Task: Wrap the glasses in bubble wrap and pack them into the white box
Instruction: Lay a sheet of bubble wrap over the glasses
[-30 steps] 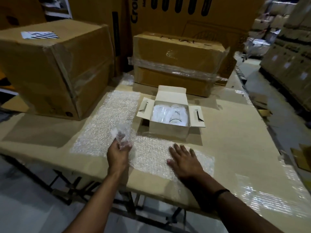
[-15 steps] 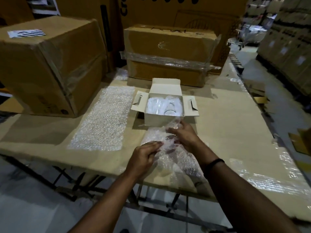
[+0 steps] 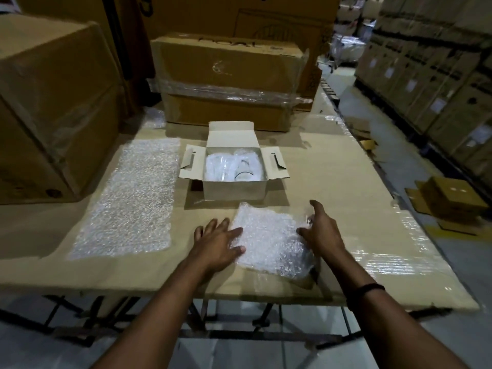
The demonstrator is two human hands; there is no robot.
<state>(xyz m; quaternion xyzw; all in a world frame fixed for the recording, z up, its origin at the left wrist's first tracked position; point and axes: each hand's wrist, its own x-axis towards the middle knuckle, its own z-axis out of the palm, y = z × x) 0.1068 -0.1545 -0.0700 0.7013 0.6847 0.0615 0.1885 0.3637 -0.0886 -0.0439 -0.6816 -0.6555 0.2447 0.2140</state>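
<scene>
The left hand (image 3: 218,243) lies flat, fingers spread, on the left edge of a small bubble wrap sheet (image 3: 269,243) at the table's (image 3: 332,182) near edge. The right hand (image 3: 323,230), fingers loosely open, touches its right edge. Just beyond, the white box (image 3: 234,189) stands open, wrapped glasses (image 3: 231,167) inside. A longer sheet (image 3: 133,198) lies left.

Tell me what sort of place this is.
Probably a warehouse packing station: rows of stacked labelled cartons line an aisle at right, big film-wrapped cardboard boxes crowd a cardboard-covered table, and a bubble wrap sheet lies spread out.
</scene>
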